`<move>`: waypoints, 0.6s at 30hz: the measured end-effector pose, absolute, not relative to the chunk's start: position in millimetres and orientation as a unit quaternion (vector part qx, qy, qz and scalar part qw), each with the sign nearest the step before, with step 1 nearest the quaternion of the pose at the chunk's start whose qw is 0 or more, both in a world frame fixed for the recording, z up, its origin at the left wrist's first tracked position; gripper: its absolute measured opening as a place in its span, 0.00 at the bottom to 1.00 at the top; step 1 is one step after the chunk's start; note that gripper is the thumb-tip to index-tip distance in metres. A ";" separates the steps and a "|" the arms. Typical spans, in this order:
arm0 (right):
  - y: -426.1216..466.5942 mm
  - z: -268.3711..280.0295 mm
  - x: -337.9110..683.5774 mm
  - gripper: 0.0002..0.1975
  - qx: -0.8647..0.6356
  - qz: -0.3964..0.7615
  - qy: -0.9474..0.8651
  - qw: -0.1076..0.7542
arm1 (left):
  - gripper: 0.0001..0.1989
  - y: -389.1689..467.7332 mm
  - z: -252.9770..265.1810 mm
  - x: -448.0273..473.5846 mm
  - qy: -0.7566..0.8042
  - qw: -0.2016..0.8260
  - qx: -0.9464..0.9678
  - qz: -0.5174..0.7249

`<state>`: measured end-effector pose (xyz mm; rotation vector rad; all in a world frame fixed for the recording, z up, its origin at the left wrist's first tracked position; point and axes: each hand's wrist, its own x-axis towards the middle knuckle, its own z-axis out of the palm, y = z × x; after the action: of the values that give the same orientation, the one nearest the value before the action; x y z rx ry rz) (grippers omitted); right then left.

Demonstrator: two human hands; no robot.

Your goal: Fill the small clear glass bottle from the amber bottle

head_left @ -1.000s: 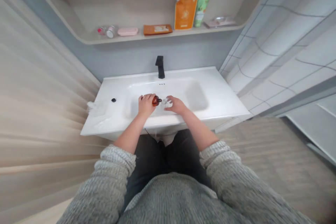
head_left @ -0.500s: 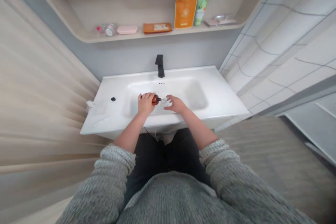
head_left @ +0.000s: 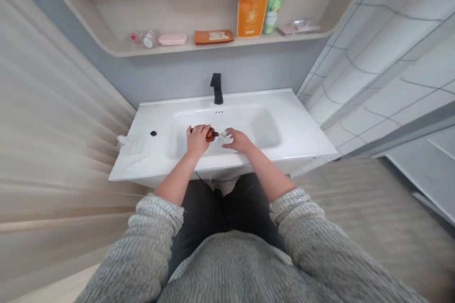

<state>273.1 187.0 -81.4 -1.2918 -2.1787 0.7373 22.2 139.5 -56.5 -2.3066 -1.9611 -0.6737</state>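
Note:
My left hand (head_left: 198, 140) is wrapped round a brown bottle (head_left: 210, 135), which lies tipped over the sink with its dark narrow neck pointing right. Close by that neck, my right hand (head_left: 239, 141) has its fingers curled round a crumpled clear-white piece (head_left: 225, 138), perhaps tissue or thin plastic; its exact kind is too small to make out. The neck and this piece are almost touching, or touching; I cannot tell which. Both hands are above the front part of the white sink basin (head_left: 265, 123).
A black faucet (head_left: 216, 89) stands behind the basin. On the left counter are a black round fitting (head_left: 153, 133) and a whitish translucent packet (head_left: 133, 146). The shelf above bears an orange pouch (head_left: 253, 12), a green tube (head_left: 275, 4), an orange packet (head_left: 213, 37) and a pink case (head_left: 172, 39).

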 end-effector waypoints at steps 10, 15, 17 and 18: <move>186.5 -80.1 273.8 0.39 -0.468 0.274 -0.802 0.248 | 0.28 138.2 -54.4 23.2 -0.631 0.017 -0.747 -0.210; 186.9 -81.0 273.6 0.40 -0.473 0.275 -0.800 0.248 | 0.29 137.9 -53.5 23.5 -0.629 0.014 -0.748 -0.212; 187.4 -81.8 273.5 0.40 -0.472 0.273 -0.801 0.247 | 0.29 138.1 -53.9 23.4 -0.629 0.014 -0.748 -0.212; 187.7 -82.2 273.4 0.40 -0.471 0.272 -0.802 0.247 | 0.29 138.2 -54.2 23.4 -0.629 0.015 -0.748 -0.211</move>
<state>273.4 187.7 -82.2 -1.2853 -2.1874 0.7419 23.4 138.2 -54.2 -2.3290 -1.9574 -0.6562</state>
